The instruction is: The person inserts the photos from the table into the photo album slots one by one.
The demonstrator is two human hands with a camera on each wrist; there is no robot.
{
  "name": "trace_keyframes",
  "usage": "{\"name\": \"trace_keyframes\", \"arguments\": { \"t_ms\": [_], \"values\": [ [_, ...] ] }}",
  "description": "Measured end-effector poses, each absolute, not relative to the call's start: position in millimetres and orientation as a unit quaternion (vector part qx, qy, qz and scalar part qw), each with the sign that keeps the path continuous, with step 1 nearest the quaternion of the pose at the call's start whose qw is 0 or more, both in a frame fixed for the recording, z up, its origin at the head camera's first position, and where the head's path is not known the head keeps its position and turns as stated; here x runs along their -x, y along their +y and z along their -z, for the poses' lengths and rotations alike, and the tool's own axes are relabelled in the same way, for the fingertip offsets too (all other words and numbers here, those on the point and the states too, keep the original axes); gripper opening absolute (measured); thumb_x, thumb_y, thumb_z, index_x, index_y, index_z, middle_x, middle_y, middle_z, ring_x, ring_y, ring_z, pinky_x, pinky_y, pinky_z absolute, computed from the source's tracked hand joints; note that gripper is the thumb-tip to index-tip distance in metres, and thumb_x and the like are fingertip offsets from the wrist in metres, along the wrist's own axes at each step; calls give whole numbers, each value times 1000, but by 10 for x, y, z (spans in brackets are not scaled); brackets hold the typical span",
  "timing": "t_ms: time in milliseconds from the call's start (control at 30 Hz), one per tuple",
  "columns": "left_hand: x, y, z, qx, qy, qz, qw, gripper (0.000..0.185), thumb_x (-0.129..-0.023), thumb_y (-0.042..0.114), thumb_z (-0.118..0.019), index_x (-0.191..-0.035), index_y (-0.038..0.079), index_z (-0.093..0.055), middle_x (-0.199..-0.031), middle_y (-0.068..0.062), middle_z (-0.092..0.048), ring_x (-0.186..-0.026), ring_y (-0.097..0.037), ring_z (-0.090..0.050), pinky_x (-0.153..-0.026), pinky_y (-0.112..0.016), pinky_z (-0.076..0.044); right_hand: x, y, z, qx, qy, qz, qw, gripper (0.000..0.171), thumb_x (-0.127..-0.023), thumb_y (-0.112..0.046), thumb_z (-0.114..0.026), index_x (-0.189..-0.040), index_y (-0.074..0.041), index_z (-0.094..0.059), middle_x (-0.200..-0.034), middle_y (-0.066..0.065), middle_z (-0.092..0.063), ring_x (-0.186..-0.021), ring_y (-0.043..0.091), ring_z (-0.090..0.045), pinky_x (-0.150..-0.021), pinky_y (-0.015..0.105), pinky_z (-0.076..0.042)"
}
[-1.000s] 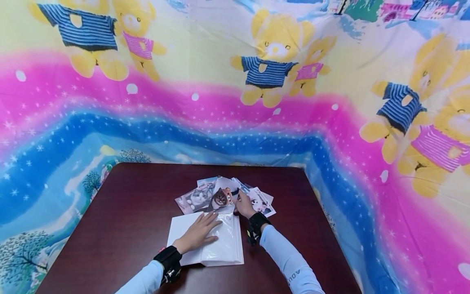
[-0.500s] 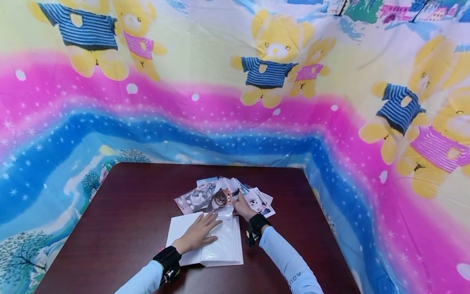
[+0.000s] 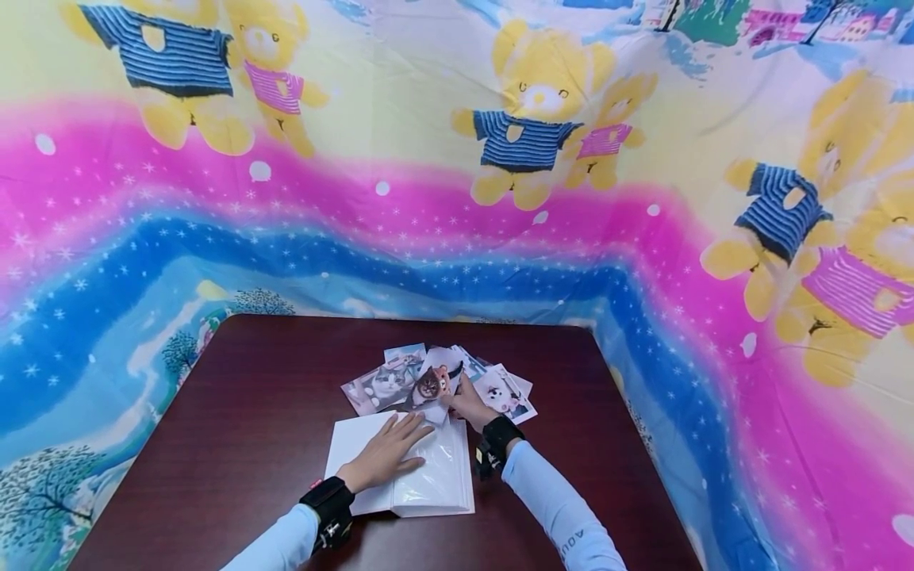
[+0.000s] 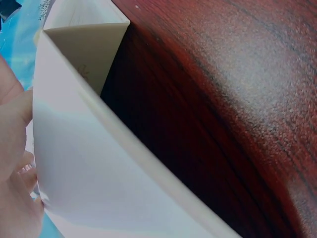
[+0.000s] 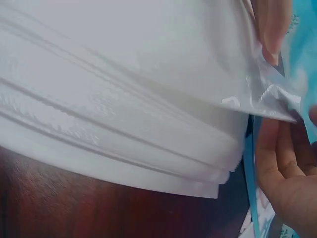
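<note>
Plastic sleeve (image 3: 437, 468) risking tear: your left hand (image 3: 382, 457) pressing album (image 3: 357, 454) flat-fingered, right hand (image 3: 467, 404) pinching photo (image 3: 431, 385), pushing crooked.

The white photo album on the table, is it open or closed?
Open. The album lies flat with its clear plastic pages facing up; the left hand rests on a page, and the right hand pinches the sleeve's top edge.

Legible text found in one place only: the light blue sleeve (image 3: 564, 519) on the person's right forearm carries dark capital letters, seen in the head view. The characters "AOU" can be made out; the remainder runs out of frame. No readable text on any other item.
</note>
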State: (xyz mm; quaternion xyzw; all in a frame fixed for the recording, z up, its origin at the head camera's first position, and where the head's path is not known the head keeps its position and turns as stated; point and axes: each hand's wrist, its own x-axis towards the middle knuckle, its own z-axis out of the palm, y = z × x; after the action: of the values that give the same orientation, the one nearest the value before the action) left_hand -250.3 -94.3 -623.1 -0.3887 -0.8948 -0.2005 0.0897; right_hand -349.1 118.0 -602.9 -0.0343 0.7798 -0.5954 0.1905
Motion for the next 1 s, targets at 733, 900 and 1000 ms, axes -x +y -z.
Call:
{"name": "trace_keyframes", "arguments": {
  "t_ms": [733,900,1000],
  "values": [
    [2538,-966,6341,392,-888,204,125,61,-96,27,-65,-147,1,-43,-144,-29,-45,-134,-46,-40,-109,-64,-25,3407,1203,6051,58,762,616,194,80,-93,11,-51,-157,-4,-6,-162,23,-9,-146,41,-13,-109,59,-29],
    [2536,-962,6366,383,-894,200,117,62,-97,28,-63,-149,3,-40,-145,-28,-44,-136,-44,-38,-111,-62,-24,3395,1194,6024,87,774,606,162,82,-94,12,-49,-156,1,4,-162,25,-1,-148,39,-2,-115,54,-16],
    [2534,-948,6343,373,-900,199,103,63,-98,28,-61,-151,2,-38,-147,-27,-42,-138,-43,-36,-112,-60,-22,3393,1183,5974,94,785,592,156,80,-95,12,-47,-155,4,6,-161,27,3,-147,40,2,-116,55,-11]
  ]
}}
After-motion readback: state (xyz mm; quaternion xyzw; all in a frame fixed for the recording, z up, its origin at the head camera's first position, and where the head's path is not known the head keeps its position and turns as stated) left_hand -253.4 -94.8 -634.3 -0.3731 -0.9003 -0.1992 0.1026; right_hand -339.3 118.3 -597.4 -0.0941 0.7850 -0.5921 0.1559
